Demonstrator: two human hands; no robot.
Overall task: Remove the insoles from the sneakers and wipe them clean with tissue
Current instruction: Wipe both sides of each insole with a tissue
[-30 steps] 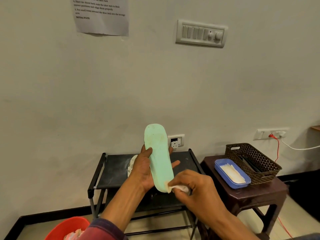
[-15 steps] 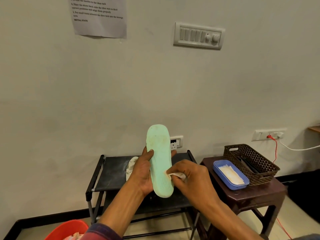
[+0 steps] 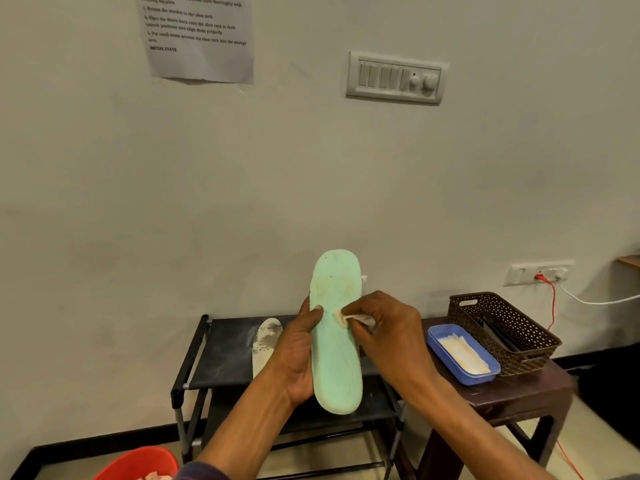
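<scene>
Insole (image 3: pixel 336 358) upright, tissue (image 3: pixel 360 319) against it | second insole (image 3: pixel 265 344) on rack (image 3: pixel 225 351) | tray (image 3: pixel 453 363) beside

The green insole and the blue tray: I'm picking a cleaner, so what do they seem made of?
The green insole looks like matte foam, probably soft: thick rounded edge, faint moulded lines, a yellowish stain near the toe. The blue tray looks like smooth moulded plastic, with a slight sheen on its rim.
</scene>
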